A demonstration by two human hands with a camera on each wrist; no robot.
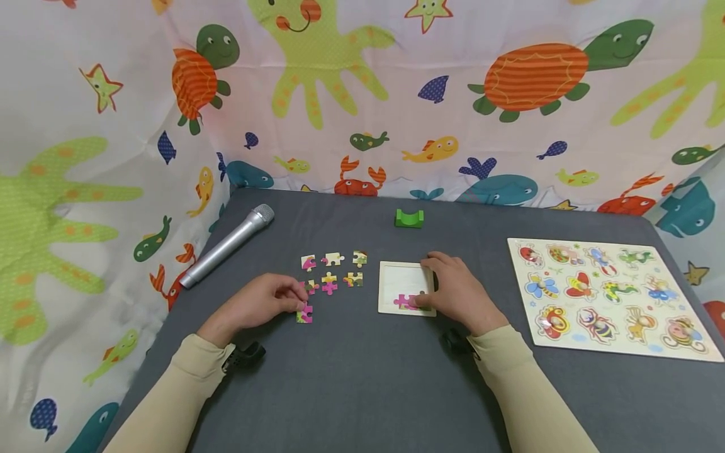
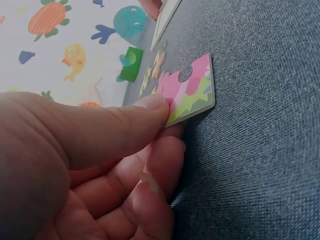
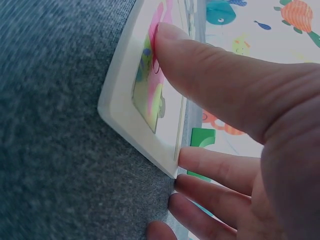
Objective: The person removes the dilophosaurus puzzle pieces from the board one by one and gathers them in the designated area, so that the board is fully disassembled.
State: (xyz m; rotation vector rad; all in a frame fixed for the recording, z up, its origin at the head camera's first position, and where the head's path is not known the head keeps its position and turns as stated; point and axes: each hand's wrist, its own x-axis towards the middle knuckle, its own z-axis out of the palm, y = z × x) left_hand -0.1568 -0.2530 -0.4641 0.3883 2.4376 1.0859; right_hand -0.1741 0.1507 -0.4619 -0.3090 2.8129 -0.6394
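Note:
My left hand [image 1: 263,302] pinches a pink and green jigsaw piece [image 2: 192,90] between thumb and fingers, low over the grey cloth. Right above it in the head view lie several loose jigsaw pieces [image 1: 329,283] in rough rows. A square, pale puzzle tray [image 1: 389,270] lies to their right, with joined pink pieces [image 1: 403,302] along its lower side. My right hand [image 1: 461,292] holds the tray at its right side. Its thumb [image 3: 172,42] rests on the pieces inside, while the fingertips [image 3: 187,157] are at the outer edge.
A silver microphone [image 1: 226,247] lies at the left table edge. Behind the tray stands a small green block [image 1: 409,218] with a curved hollow. At the right is a large picture board [image 1: 572,296] of insects and animals. A patterned curtain [image 1: 340,56] hangs behind the table.

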